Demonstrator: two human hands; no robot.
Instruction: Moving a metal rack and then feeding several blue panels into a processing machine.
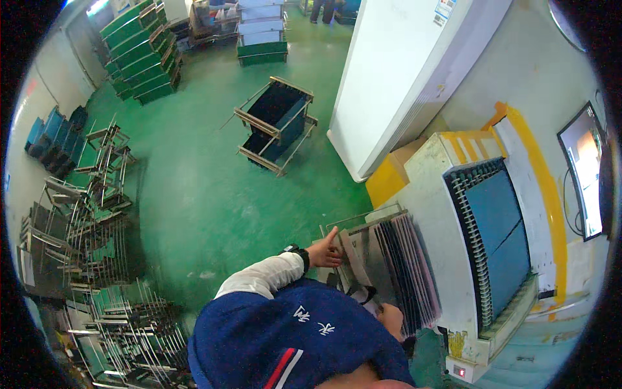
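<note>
Left hand (324, 252) and right hand (391, 319) sitting beside upright panels (409, 262), lower centre of the frame.

I am seeing the left thumb standing apart from bent fingers; I cannot tell the right hand's grip. A white machine with a blue bed (497, 236) is standing at right.

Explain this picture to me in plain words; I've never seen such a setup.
There is no robot here: a person works with bare hands, the left hand and the right hand. This single picture comes from a wide fisheye camera on their head, looking down, so straight edges bend near the rim. The blue vest below is the person's own. Both hands are beside thin upright panels, some dark, some pinkish; whether either hand grips anything, I cannot tell. To the right is a pale cabinet with a blue panel. Metal frames stand at far left.
</note>
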